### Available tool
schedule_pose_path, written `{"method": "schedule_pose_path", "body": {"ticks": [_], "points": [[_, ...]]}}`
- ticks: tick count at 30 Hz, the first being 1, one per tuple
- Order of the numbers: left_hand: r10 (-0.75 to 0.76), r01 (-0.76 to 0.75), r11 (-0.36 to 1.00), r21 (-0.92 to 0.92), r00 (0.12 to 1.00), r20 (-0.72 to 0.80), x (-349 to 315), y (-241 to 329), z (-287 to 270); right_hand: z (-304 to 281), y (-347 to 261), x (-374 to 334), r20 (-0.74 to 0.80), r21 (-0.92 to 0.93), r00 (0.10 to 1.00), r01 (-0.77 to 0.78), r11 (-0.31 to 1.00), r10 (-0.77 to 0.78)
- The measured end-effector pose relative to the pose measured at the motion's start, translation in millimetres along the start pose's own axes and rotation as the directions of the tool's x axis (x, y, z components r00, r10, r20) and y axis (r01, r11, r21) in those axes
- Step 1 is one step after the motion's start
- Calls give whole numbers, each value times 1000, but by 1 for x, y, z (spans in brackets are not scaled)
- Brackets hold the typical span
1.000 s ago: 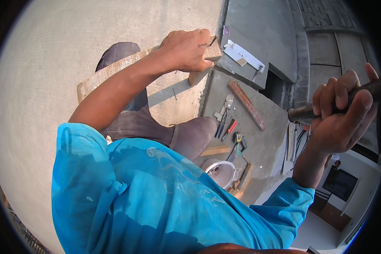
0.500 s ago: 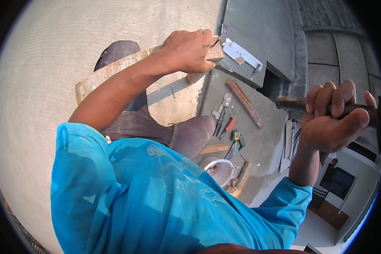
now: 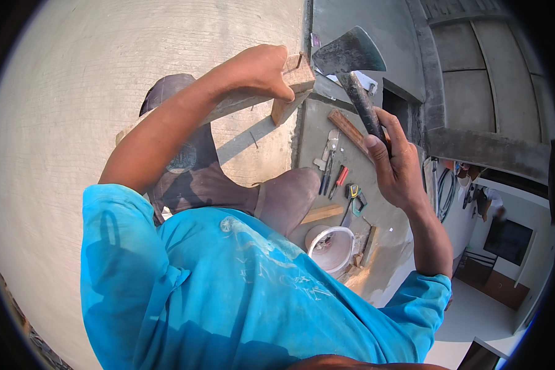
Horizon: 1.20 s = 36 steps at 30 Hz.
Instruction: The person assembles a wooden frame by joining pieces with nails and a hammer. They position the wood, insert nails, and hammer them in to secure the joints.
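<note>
My left hand (image 3: 266, 69) is wrapped over a long wooden beam (image 3: 228, 106), close to its end. A nail (image 3: 300, 60) stands up out of that end, beside my fingers. Under the end a shorter wood block (image 3: 288, 110) touches the beam. My right hand (image 3: 398, 160) is closed round the dark, pipe-like handle of a hatchet (image 3: 351, 52). The hatchet's broad metal head hangs just right of the beam's end, apart from the nail. My left hand and forearm hide part of the beam.
On the grey floor lie a reddish wood strip (image 3: 346, 131), pliers (image 3: 327, 172), a red-handled tool (image 3: 339, 182), a handsaw (image 3: 353, 200) and a wood offcut (image 3: 322, 214). A white bucket (image 3: 351, 246) stands near my knee (image 3: 296, 194). A distant person (image 3: 490, 200) appears at right.
My right hand has swung the hatchet from the far right inward to the left, bringing its head into view near the beam's end. My left hand keeps its hold, shifted slightly left in the picture.
</note>
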<state>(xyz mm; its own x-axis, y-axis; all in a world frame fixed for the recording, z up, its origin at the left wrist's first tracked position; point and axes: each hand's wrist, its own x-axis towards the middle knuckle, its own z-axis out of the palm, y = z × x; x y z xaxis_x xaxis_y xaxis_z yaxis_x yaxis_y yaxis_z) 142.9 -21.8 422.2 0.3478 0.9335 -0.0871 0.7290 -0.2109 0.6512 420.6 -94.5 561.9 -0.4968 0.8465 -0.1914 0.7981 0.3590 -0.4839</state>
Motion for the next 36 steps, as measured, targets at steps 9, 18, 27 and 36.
{"method": "schedule_pose_path", "body": {"ticks": [9, 18, 27, 36], "points": [[-130, 137, 987, 84, 988, -86, -12, 10, -3, -36, -38, 23, -555, 326, 747, 601, 730, -367], [-98, 101, 995, 22, 989, -112, -4, 3, 3, -10, -1, 37, 140, -283, 988, -25, 959, 67], [-157, 168, 983, 72, 978, -140, -8, -3, 2, -67, -54, 46, -478, 276, 790, 550, 788, -384], [-220, 230, 957, 178, 973, -72, -3, 12, 1, 44, 45, 50, -365, 185, 931, 91, 979, -18]]}}
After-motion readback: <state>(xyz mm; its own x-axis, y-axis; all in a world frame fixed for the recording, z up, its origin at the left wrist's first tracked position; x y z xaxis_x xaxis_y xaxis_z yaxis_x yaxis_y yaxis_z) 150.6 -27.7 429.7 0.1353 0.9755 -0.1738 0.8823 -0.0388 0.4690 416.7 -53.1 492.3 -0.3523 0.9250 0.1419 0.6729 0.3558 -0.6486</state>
